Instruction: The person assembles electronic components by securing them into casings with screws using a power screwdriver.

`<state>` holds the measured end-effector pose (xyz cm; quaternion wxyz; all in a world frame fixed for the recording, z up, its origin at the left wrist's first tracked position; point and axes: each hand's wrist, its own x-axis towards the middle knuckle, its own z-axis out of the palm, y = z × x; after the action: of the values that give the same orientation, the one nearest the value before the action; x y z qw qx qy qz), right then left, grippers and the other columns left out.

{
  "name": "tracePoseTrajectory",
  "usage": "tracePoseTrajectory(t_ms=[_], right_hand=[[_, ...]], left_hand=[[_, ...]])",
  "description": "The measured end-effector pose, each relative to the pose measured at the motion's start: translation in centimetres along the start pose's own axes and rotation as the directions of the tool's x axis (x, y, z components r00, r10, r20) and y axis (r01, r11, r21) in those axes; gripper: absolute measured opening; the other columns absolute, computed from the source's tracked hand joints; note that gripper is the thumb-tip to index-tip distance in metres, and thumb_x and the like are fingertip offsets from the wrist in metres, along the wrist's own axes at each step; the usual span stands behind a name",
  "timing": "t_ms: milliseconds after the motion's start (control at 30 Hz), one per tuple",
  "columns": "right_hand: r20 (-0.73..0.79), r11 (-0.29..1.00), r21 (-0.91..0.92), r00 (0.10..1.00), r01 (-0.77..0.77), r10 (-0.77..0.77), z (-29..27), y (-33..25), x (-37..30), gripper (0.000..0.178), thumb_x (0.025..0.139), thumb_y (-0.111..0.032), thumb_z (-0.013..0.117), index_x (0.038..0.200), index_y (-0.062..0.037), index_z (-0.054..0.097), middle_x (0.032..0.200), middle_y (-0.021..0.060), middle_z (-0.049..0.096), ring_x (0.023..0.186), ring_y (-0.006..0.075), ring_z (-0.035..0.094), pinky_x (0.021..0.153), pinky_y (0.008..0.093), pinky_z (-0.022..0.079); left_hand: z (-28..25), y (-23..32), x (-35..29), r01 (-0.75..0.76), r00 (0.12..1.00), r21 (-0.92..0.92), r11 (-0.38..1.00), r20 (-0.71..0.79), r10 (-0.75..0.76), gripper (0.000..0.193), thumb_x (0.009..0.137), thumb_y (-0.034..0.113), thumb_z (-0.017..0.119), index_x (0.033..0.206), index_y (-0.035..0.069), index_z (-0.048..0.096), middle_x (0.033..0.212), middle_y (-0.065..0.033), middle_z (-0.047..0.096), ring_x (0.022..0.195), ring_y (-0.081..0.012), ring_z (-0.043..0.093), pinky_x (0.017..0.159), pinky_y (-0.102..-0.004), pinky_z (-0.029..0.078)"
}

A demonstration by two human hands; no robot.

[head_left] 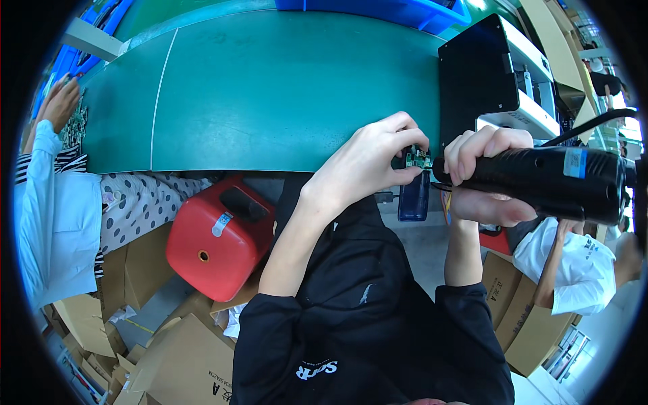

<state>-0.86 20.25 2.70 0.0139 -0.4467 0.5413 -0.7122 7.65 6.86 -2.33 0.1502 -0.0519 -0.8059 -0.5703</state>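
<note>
My left hand (364, 158) pinches a small green circuit board (419, 160) between thumb and fingers near the table's front edge. Just below the board hangs a dark blue, flat rectangular case (413, 197); whether the two are joined is hard to tell. My right hand (482, 145) is wrapped round a thick black electric screwdriver (567, 179), held sideways with its narrow end pointing left. That end is right beside the board, but my fingers hide whether it touches.
A black and white machine (479, 74) stands on the green table (283, 88) at the right. A blue bin (405, 15) is at the back. A red stool (219, 246) and cardboard boxes (179, 364) lie below left. Co-workers (50, 196) sit on both sides.
</note>
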Motion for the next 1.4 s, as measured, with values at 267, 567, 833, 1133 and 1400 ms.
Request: tracePoseTrajectory(t_ms=[267,567,833,1133,1400], right_hand=[[-0.014,0.975,0.21,0.997,0.073,-0.072,-0.2,-1.6,-0.3,0.084,0.077,-0.086,0.053,0.097,-0.0052,0.041,0.065,0.003,0.047,0.046,0.0107,0.043,0.044,0.0241,0.04],[-0.197,0.973,0.055,0.958,0.224,-0.209,-8.0,-3.8,-1.9,0.086,0.076,-0.084,0.058,0.104,-0.0041,0.046,0.068,0.0033,0.048,0.05,0.012,0.045,0.047,0.024,0.041],[-0.369,0.992,-0.023,0.921,0.123,-0.123,-10.8,-0.3,-3.7,0.08,0.081,-0.08,0.057,0.105,-0.0039,0.048,0.069,0.0052,0.047,0.053,0.0134,0.046,0.049,0.0242,0.038],[-0.399,0.997,-0.075,0.916,0.012,-0.041,-12.7,0.5,-5.0,0.076,0.079,-0.08,0.059,0.094,-0.0069,0.044,0.07,0.0052,0.047,0.055,0.0125,0.046,0.049,0.0234,0.036],[-0.4,0.995,-0.088,0.914,0.037,-0.07,-12.0,0.5,-4.1,0.078,0.08,-0.08,0.058,0.098,-0.0054,0.045,0.067,0.0042,0.047,0.051,0.0121,0.045,0.045,0.0233,0.036]], left_hand=[[0.0,0.4,-0.6,-0.016,1.0,0.039,0.999,0.002,0.016,0.031,0.077,0.007,0.079,0.104,0.005,0.066,0.1,-0.008,0.059,0.087,-0.025,0.063,0.075,-0.0357,0.054],[-0.1,0.4,-0.2,-0.088,0.996,0.137,0.987,-0.002,0.089,0.034,0.077,0.011,0.08,0.108,0.008,0.067,0.104,-0.0084,0.059,0.094,-0.0255,0.064,0.081,-0.0364,0.055],[-4.4,-0.5,4.7,-0.048,0.981,0.467,0.883,-0.144,0.13,0.029,0.084,0.017,0.074,0.109,0.006,0.065,0.111,-0.0079,0.06,0.107,-0.0281,0.061,0.083,-0.0389,0.053],[-20.1,0.7,0.2,0.044,0.987,0.839,0.542,-0.122,0.109,0.022,0.089,0.01,0.067,0.111,0.01,0.068,0.118,-0.0095,0.065,0.112,-0.0307,0.062,0.095,-0.0378,0.051],[-30.8,-2.0,-5.9,0.241,0.97,0.714,0.658,-0.168,-0.174,0.037,0.084,0.003,0.069,0.121,0.009,0.067,0.135,-0.0089,0.062,0.124,-0.029,0.059,0.101,-0.0375,0.048]])
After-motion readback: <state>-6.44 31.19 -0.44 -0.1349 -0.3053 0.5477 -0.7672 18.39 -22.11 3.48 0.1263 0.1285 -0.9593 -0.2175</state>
